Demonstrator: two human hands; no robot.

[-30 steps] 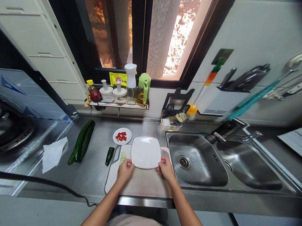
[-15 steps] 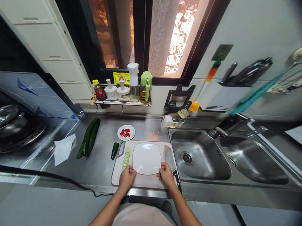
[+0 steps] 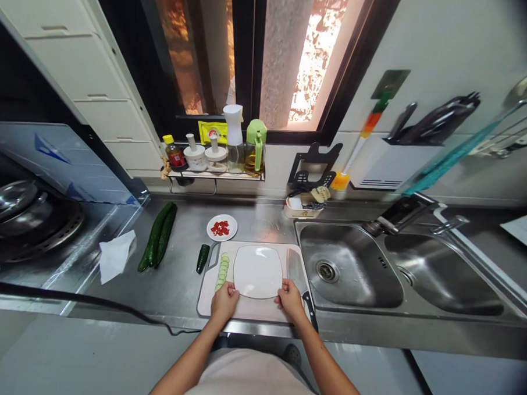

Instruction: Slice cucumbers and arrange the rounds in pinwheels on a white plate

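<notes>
A white squarish plate [image 3: 258,271] is over the middle of the cutting board [image 3: 262,311]. My left hand [image 3: 224,301] pinches its near left corner, and my right hand [image 3: 290,296] grips the near right corner. Left of the plate, overlapping cucumber slices [image 3: 223,269] form a row on the board. A knife [image 3: 310,310] lies along the board's right side, its black handle towards me. Just off the board's left edge rests a cut piece of cucumber [image 3: 202,258]. Behind the board stands a small white plate [image 3: 210,229] bearing chopped red pieces [image 3: 221,228].
Whole cucumbers [image 3: 157,236] and a white paper towel [image 3: 116,254] lie on the steel counter to the left. At far left, a lidded pot [image 3: 16,207] stands on the stove. The double sink [image 3: 351,277] is on the right. A condiment rack [image 3: 216,175] hangs below the window.
The whole scene has shifted slightly upward in view. Both hands keep the same hold on the plate, which stays over the board.
</notes>
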